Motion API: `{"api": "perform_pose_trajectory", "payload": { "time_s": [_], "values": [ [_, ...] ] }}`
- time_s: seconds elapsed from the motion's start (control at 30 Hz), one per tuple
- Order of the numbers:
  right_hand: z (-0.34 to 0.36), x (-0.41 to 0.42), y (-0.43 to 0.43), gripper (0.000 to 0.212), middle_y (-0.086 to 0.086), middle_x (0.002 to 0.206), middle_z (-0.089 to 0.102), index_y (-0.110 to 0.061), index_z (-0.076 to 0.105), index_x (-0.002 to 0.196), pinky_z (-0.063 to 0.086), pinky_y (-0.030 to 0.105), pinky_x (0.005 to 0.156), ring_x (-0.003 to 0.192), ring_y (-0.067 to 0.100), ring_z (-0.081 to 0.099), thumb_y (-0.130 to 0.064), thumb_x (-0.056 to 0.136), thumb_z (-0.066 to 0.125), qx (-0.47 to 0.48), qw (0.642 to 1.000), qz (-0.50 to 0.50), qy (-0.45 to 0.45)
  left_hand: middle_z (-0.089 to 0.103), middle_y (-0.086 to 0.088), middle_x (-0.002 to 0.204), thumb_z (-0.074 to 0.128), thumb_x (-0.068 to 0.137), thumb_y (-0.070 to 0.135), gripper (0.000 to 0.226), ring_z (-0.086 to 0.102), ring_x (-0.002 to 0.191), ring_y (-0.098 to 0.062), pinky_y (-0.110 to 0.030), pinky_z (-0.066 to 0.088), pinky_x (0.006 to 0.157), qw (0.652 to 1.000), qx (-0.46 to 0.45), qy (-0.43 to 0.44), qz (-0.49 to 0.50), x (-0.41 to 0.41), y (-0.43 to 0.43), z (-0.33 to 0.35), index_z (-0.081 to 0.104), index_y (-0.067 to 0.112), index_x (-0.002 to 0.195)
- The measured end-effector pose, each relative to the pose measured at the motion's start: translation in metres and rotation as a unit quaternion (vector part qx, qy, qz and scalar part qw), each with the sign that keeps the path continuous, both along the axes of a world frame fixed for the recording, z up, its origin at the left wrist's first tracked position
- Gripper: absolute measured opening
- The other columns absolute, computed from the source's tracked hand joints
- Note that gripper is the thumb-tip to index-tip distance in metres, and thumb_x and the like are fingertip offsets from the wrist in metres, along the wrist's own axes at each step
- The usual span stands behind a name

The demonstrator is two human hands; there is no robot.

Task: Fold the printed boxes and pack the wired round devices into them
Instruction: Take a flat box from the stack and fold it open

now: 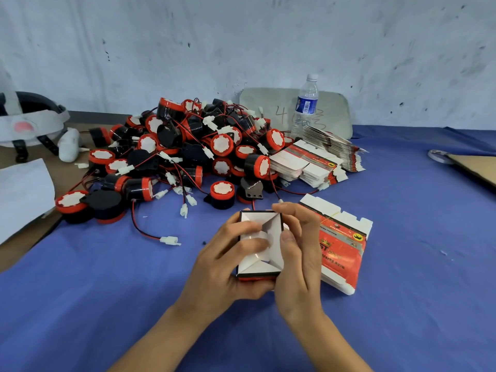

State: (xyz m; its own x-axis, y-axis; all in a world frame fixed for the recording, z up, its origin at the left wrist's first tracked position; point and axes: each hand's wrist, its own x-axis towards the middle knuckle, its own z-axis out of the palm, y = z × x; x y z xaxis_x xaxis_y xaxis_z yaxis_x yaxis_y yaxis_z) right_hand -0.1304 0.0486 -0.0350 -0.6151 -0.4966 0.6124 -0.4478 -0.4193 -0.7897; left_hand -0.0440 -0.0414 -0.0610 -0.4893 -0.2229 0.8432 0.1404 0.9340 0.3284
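I hold a small printed box (264, 260) between both hands over the blue cloth, its white flaps folded inward on the side facing me. My left hand (228, 264) grips its left side, with fingers pressing on the flaps. My right hand (298, 253) grips its right side, thumb on the flap edge. A stack of flat printed boxes (343, 245) lies just right of my hands. A big pile of black-and-red wired round devices (188, 151) sits behind. More flat boxes (316, 159) are stacked at the pile's right edge.
A water bottle (306, 103) stands behind the flat boxes, before a grey board (268, 103). A headset (29, 122) and white paper (24, 194) lie at the left. A tape roll (440, 157) and cardboard (477, 167) sit at the right. Loose wires with white plugs (169, 240) trail toward me.
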Motion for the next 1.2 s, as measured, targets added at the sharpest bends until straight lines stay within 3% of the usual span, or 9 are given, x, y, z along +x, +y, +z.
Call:
{"api": "perform_pose_trajectory", "payload": {
  "time_s": [0.2,0.47,0.57,0.63,0.73,0.83,1.0,1.1,1.2],
  "values": [
    [0.0,0.0,0.0,0.025,-0.003,0.103,0.055,-0.028,0.051,0.112,0.049,0.044,0.074,0.089,0.021,0.057,-0.026,0.091,0.038,0.01,1.0,-0.003,-0.002,0.048,0.002,0.12,0.056,0.089,0.054,0.039,0.052,0.115,-0.007,-0.007,0.041,0.091,1.0,0.016,-0.007,0.002,-0.001,0.001,0.002,0.057,0.018,0.104],
    [0.0,0.0,0.001,0.026,-0.009,0.11,0.055,-0.028,0.051,0.113,0.047,0.024,0.076,0.096,0.013,0.057,-0.027,0.092,0.037,0.004,1.0,0.013,-0.011,0.041,0.005,0.132,0.072,0.068,0.042,0.06,0.038,0.128,0.005,-0.008,0.046,0.086,0.997,0.081,0.009,-0.011,0.001,0.0,0.001,0.044,0.017,0.115],
    [0.0,-0.004,0.001,0.035,-0.01,0.114,0.057,-0.023,0.051,0.121,0.048,0.025,0.081,0.102,0.014,0.057,-0.038,0.093,0.038,0.059,0.997,0.051,-0.009,0.036,0.014,0.141,0.072,0.072,0.041,0.06,0.039,0.133,-0.006,-0.021,0.052,0.089,0.992,0.118,0.024,-0.027,0.002,-0.003,0.0,0.043,0.019,0.119],
    [0.002,-0.009,0.001,0.044,-0.009,0.125,0.054,-0.024,0.052,0.127,0.043,0.022,0.093,0.118,0.013,0.052,-0.046,0.09,0.043,0.117,0.99,0.07,0.033,0.036,0.004,0.145,0.068,0.081,0.048,0.059,0.039,0.136,-0.018,-0.028,0.053,0.091,0.99,0.132,0.038,-0.034,0.004,-0.005,0.0,0.042,0.018,0.125],
    [0.006,-0.017,0.002,0.067,-0.014,0.137,0.045,-0.029,0.049,0.134,0.032,0.008,0.099,0.132,0.002,0.037,-0.059,0.075,0.058,0.186,0.974,0.098,0.081,0.032,-0.003,0.148,0.06,0.089,0.052,0.061,0.037,0.139,-0.022,-0.021,0.048,0.096,0.993,0.107,0.051,-0.019,0.005,-0.009,0.001,0.039,0.015,0.133],
    [0.007,-0.025,0.003,0.079,-0.024,0.134,0.043,-0.036,0.049,0.134,0.032,0.003,0.095,0.128,-0.013,0.032,-0.066,0.063,0.065,0.218,0.965,0.124,0.076,0.025,0.005,0.154,0.055,0.089,0.058,0.063,0.037,0.139,-0.03,-0.025,0.05,0.095,0.991,0.117,0.049,-0.04,0.006,-0.009,0.002,0.035,0.027,0.14],
    [0.002,-0.029,0.002,0.079,-0.018,0.127,0.052,-0.039,0.051,0.132,0.048,0.028,0.094,0.117,0.006,0.052,-0.061,0.058,0.072,0.254,0.952,0.168,0.03,0.017,0.0,0.158,0.041,0.087,0.072,0.063,0.044,0.135,-0.029,-0.039,0.056,0.086,0.982,0.17,0.053,-0.069,0.01,-0.013,0.005,0.034,0.041,0.141],
    [-0.005,-0.027,-0.001,0.087,-0.023,0.125,0.047,-0.048,0.038,0.136,0.043,0.018,0.097,0.12,0.0,0.047,-0.063,0.058,0.074,0.293,0.935,0.181,0.091,0.018,0.004,0.159,0.04,0.088,0.071,0.06,0.051,0.13,-0.021,-0.035,0.057,0.084,0.977,0.192,0.055,-0.077,0.01,-0.014,0.007,0.039,0.039,0.138],
    [-0.009,-0.028,-0.005,0.08,-0.022,0.122,0.051,-0.052,0.036,0.132,0.044,0.012,0.092,0.113,-0.006,0.05,-0.068,0.059,0.066,0.316,0.935,0.149,0.061,0.037,0.006,0.148,0.038,0.093,0.063,0.054,0.058,0.119,-0.014,-0.025,0.057,0.076,0.975,0.216,0.057,-0.021,0.015,-0.024,0.013,0.05,0.024,0.129]
  ]
}}
